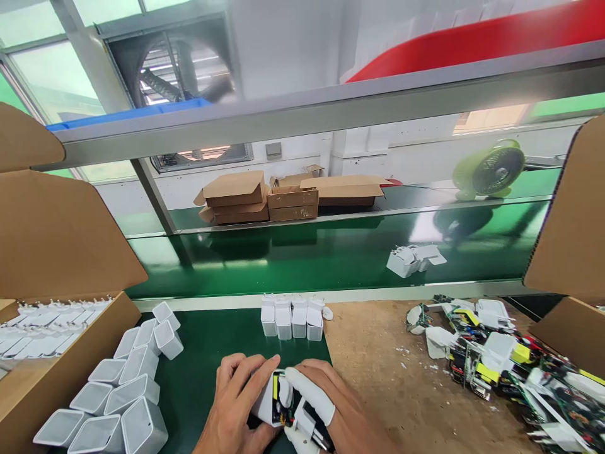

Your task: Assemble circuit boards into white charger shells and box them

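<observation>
My left hand [236, 400] is closed around a white plastic housing [263, 405] low in the middle of the head view. Against the housing's opening, my right hand [347, 403] grips a circuit board assembly [275, 386] with a yellow component and dark parts. White coverings wrap a finger and the thumb of that hand. How deep the board sits in the housing is partly hidden by my fingers. Just beyond my hands, several white adapters [283, 318] stand in a row. To the left, several open white housings [142, 366] are grouped on the green mat [189, 378].
At right, loose circuit board assemblies [496, 353] are heaped on a brown board [373, 378]. A carton [70, 384] of white pieces stands left. Behind runs a green conveyor belt [283, 265] carrying white parts [411, 260]. Further back are cardboard boxes [236, 195] and a green fan [494, 169].
</observation>
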Motion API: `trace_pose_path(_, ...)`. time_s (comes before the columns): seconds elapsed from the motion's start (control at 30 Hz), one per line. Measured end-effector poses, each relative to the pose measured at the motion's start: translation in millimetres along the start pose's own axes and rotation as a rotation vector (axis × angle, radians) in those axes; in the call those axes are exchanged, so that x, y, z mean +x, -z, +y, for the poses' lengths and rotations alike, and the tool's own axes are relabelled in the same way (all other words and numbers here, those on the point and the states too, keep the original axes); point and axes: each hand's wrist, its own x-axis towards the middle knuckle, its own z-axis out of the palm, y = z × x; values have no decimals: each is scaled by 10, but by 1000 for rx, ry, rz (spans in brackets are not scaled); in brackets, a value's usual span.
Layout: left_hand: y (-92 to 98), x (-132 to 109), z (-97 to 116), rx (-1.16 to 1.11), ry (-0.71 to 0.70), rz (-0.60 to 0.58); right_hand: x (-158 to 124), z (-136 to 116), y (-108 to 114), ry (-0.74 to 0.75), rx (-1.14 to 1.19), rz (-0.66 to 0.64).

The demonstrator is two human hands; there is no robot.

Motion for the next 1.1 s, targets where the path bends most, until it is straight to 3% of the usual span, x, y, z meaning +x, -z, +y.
trace_pose_path(0.1, -31, 22, 10, -261, 4, -76, 15, 17, -4, -32, 20, -26)
trace_pose_path(0.2, -88, 19, 7, -521, 155, -185, 22, 29, 26, -153, 100, 4)
trace_pose_path(0.33, -104, -11, -28, -785, 399, -154, 14, 7, 117, -212, 142, -28)
trace_pose_path(0.47, 7, 28, -34, -989, 410, -104, 19, -44, 194, -163, 20, -90)
trace_pose_path(0.67, -15, 112, 0, -871, 569, 10, 21, 59, 72, 32, -153, -105)
trace_pose_path(0.77, -70, 124, 30, -875, 592, 34, -16, 137, -2, 47, -153, -107)
trace_pose_path(0.97, 16, 186, 141, -664, 388, 49, -108, 270, -65, -160, -153, -113)
trace_pose_path(1.1, 75, 220, 195, -597, 319, 50, -28, 261, -58, -42, -222, -157)
